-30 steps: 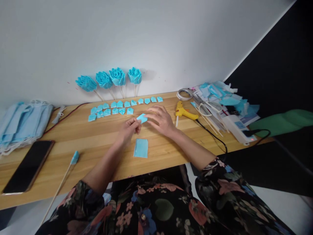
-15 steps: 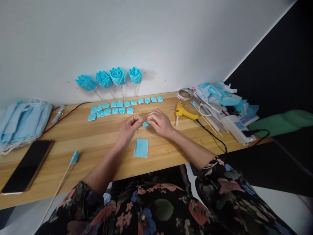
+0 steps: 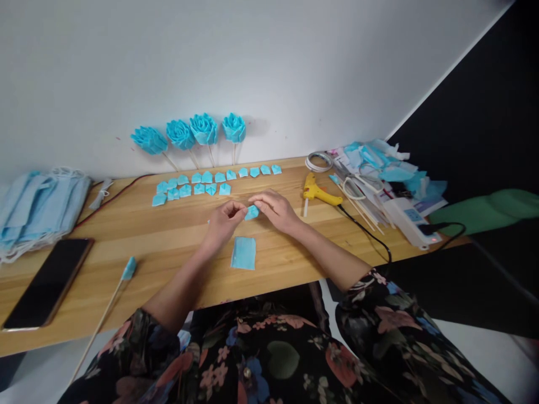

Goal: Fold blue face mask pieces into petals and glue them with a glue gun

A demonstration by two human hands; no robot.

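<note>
A small piece of light blue cloth is held between the two hands, above the wooden surface and just beyond a flat sheet of the same blue. The piece is bright turquoise, about as small as the folded pieces laid in two rows farther back. Its outline looks many-sided, coming to a blunt lower edge, and there is a slightly darker patch near its middle that may be a fold; it is too small to make out the creases. Its ends are partly covered by the fingers.

The left hand has thumb and forefinger closed on the piece's left side, the other fingers curled under. The right hand pinches its upper right side between thumb and fingers, with the back of the hand turned up.

The sheet lies nearer the body, roughly square, paler and matte, with a faint line along its left side. Behind the rows, four blue flowers on thin sticks lean toward the wall.
</note>
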